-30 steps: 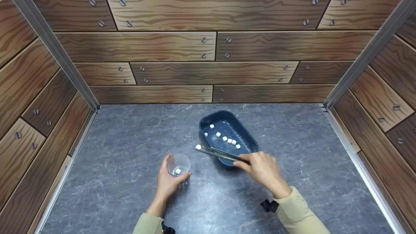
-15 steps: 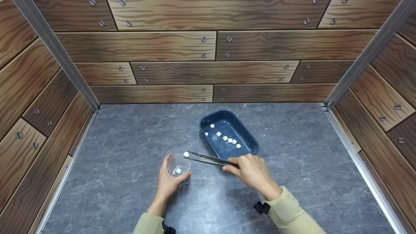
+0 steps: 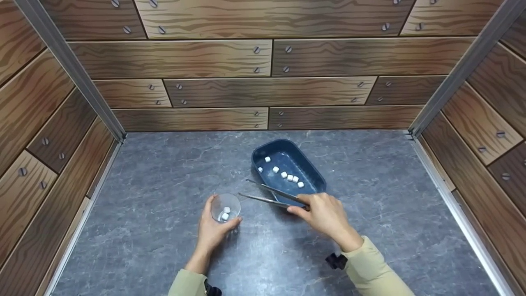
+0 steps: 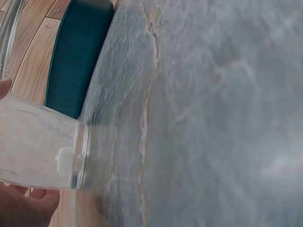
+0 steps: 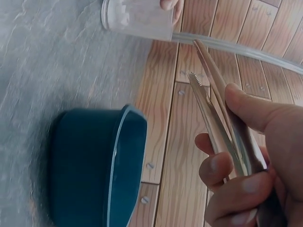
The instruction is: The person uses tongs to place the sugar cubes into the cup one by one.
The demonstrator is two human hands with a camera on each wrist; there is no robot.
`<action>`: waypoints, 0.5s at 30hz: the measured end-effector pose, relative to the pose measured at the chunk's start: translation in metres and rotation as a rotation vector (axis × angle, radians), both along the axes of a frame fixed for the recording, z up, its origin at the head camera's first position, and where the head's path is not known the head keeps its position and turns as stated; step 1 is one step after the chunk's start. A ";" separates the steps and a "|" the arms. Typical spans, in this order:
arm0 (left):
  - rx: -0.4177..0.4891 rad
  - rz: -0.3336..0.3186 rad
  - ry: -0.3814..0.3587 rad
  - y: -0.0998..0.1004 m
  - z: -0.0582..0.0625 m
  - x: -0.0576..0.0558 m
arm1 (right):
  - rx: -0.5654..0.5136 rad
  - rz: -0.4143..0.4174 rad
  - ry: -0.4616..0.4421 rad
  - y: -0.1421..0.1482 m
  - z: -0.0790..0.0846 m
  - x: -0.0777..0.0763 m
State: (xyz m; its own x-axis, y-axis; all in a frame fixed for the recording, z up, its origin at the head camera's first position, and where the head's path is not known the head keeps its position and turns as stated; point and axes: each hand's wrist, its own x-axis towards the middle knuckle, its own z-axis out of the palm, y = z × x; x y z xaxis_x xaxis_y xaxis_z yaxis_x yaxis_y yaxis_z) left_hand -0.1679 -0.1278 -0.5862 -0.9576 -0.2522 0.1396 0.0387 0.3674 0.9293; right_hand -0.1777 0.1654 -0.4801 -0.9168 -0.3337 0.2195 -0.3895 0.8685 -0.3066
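Note:
With thumb and fingers curled round its sides, my left hand (image 3: 211, 233) holds a clear plastic cup (image 3: 218, 201) upright on the grey surface. Two white cubes (image 3: 225, 216) lie at the bottom of the cup. My right hand (image 3: 328, 213) grips metal tongs (image 5: 222, 109), whose two arms stand apart with nothing between the tips. The tips hover between the cup and a dark blue tray (image 3: 316, 170). Inside that tray lie several white cubes (image 3: 284, 175), some in a slanting row. From the right wrist view, the tongs' toothed tips show plainly.
The grey marbled surface (image 3: 172, 164) carries the cup and tray. Wood-patterned panels (image 3: 230, 92) wall the back and both sides, with metal strips (image 3: 444, 185) along the edges.
The tongs carried a white cube left to the cup's rim and let it go; it now lies in the cup. Their arms have spread and drawn back right. The left hand stayed put.

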 end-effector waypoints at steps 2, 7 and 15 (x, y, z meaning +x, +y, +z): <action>-0.003 -0.001 -0.009 -0.001 0.000 0.000 | 0.001 -0.017 0.001 0.004 -0.001 -0.001; -0.009 0.000 -0.023 -0.001 0.002 0.001 | -0.021 -0.062 0.011 0.016 -0.005 -0.006; -0.005 -0.012 -0.039 0.000 0.002 0.002 | 0.015 -0.170 -0.039 0.035 -0.007 -0.014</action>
